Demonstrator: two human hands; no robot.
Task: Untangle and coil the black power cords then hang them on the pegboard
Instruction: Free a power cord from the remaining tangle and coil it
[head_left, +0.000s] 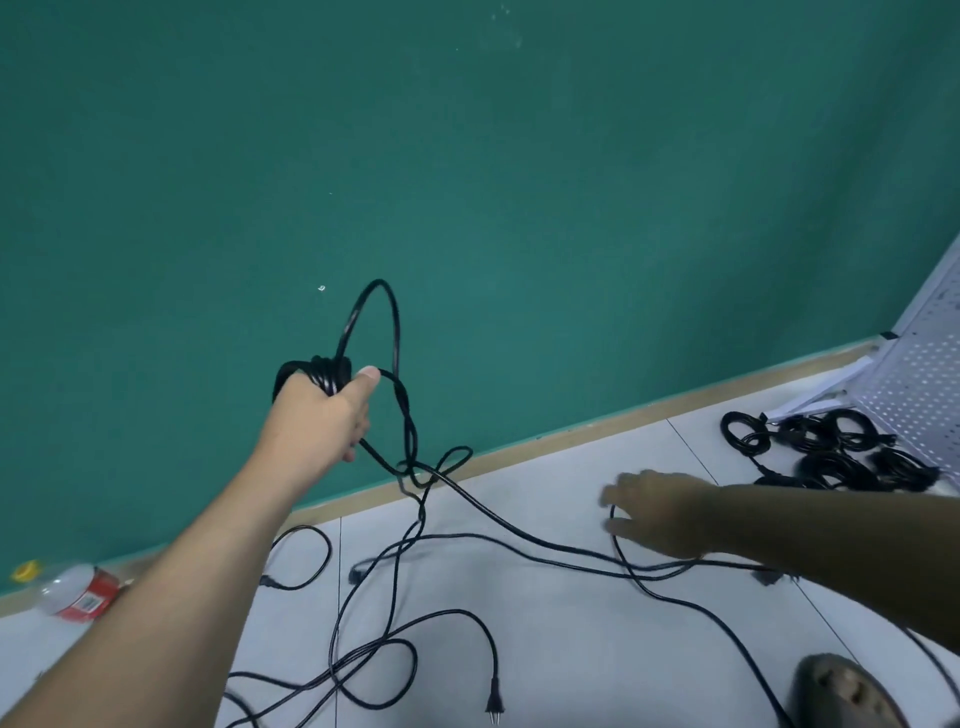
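Two hands worked the cords. Left hand (317, 415) was raised before the green wall (519, 156), fingers and thumb curled round a coil (318, 372) of black cord. One loop stood above the thumb, and a strand dropped from under the fingers into a tangle, then on to the loose cords (519, 541) sprawled over the floor (545, 649). Right hand (660, 512), blurred, reached out low with fingers spread and straight; a cord curved right at its fingertips, contact unclear. Beyond those fingers lay wound bundles (831, 460) beside the pegboard (919, 374). A plug (493, 704) lay well below both hands.
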